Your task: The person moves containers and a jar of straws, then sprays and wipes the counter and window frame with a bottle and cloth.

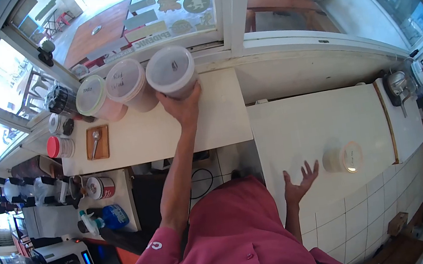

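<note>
My left hand [183, 106] is wrapped round the near side of a clear plastic tub [172, 75] with a pale lid and dark writing on it. This tub is at the right end of a row, beside a second lidded tub [129, 84] and a third tub [96, 97] with a greenish lid and pinkish contents. My right hand [300, 184] hovers over the right counter with fingers spread and nothing in it. A smaller clear tub [344, 158] with a labelled lid stands just to its right.
A wooden tray [97, 143] with a metal spoon lies on the left counter [220, 114], near a red-lidded jar [60, 147]. A blue spray bottle [112, 217] stands lower left. A blender [398, 85] is at far right. People sit at a table beyond the window.
</note>
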Motion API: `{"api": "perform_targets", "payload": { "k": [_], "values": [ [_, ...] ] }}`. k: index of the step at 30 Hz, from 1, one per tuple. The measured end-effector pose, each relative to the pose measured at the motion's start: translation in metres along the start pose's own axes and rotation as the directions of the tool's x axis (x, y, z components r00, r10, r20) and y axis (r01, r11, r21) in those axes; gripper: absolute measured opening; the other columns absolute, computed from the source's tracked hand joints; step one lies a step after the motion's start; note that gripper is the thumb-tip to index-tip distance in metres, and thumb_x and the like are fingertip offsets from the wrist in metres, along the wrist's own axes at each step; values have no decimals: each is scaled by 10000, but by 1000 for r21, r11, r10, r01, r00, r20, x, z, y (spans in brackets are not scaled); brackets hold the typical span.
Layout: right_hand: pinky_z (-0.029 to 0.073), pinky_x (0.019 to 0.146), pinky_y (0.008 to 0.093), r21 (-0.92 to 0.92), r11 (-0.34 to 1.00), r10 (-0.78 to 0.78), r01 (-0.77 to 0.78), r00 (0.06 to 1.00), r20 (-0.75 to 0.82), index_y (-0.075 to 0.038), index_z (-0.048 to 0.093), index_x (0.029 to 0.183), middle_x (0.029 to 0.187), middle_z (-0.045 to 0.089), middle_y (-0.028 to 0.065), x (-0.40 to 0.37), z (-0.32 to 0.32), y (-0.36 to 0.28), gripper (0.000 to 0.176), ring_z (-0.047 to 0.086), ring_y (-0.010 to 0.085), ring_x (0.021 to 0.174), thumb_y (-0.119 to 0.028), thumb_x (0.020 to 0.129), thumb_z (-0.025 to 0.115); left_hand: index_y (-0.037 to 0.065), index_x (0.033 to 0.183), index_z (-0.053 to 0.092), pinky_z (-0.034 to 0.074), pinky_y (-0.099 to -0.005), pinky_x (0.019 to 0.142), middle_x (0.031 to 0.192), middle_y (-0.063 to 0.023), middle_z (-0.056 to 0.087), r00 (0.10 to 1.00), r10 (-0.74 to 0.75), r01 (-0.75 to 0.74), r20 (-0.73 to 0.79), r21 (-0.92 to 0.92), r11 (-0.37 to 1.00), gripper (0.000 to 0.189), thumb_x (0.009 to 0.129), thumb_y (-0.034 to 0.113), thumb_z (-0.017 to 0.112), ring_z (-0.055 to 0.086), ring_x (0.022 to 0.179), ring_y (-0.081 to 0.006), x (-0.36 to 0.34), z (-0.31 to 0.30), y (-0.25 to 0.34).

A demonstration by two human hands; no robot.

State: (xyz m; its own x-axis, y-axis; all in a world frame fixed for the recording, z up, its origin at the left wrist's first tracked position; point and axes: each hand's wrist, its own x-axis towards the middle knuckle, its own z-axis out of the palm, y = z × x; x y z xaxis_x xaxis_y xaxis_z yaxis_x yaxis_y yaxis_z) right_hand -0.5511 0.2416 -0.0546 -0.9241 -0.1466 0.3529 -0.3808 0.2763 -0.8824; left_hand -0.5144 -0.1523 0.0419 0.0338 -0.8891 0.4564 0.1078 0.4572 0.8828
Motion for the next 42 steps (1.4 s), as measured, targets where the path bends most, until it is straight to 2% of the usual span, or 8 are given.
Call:
{"api": "perform_targets", "payload": {
  "k": [10,12,14,21,24,27,34,42],
  "values": [
    [396,1103,478,326,943,-187,67,916,354,19,175,1553,1511,349,208,61,26,-147,1427,447,341,1357,-408,484,1017,14,1382,379,495,-388,992,1243,-138,547,750,-103,192,654,-65,979,1088,486,127,986,578,1162,-243,-145,-26,121],
    [420,1082,434,283,959,-94,-7,936,339,30,232,1516,1426,456,190,51,18,-135,1306,500,295,1300,-323,531,1013,9,1387,375,506,-366,976,1255,-141,535,498,-431,810,753,-224,542,1017,558,122,953,588,1150,-242,-187,-14,98],
    [451,1046,404,256,960,29,-111,953,303,39,350,1442,1332,543,172,52,12,-134,1112,560,263,1218,-247,580,992,12,1393,373,504,-369,976,1256,-142,531,565,-80,347,821,-149,926,978,601,132,936,590,1143,-243,-195,-11,109],
    [483,1012,403,54,995,86,-85,996,1,66,552,1277,1237,634,156,49,-7,-32,820,616,239,1122,-189,620,971,4,1454,359,459,-453,1042,1390,-262,469,170,127,-213,977,-89,973,976,669,242,888,519,1263,-422,-215,7,79],
    [448,1068,420,-11,999,45,-47,986,-164,64,485,1365,1324,587,172,58,-8,13,911,577,255,1203,-179,633,970,27,1473,367,454,-444,1060,1436,-239,455,103,145,-75,984,-138,988,932,711,240,860,507,1285,-409,-209,-17,78],
    [426,1107,430,37,997,69,-63,979,-193,60,387,1445,1411,523,193,72,-7,37,1006,537,276,1271,-149,645,961,49,1437,438,459,-435,1058,1426,-213,478,112,22,-35,994,-18,999,807,754,223,830,518,1286,-381,-161,-44,100],
    [445,1114,452,-195,979,5,-54,970,-243,58,365,1457,1445,496,210,70,-6,73,1002,528,295,1297,-143,667,947,34,1278,584,509,-386,990,1197,-145,666,790,33,-131,612,116,984,525,791,39,778,642,1143,-282,-55,-107,93],
    [447,1116,478,-214,954,136,-211,938,-319,63,377,1437,1439,495,215,73,-4,69,975,532,318,1288,-203,689,943,-16,1234,594,535,-339,954,1212,-128,655,972,-134,70,194,303,950,368,882,0,699,646,1128,-199,7,-183,47]
  ]
}}
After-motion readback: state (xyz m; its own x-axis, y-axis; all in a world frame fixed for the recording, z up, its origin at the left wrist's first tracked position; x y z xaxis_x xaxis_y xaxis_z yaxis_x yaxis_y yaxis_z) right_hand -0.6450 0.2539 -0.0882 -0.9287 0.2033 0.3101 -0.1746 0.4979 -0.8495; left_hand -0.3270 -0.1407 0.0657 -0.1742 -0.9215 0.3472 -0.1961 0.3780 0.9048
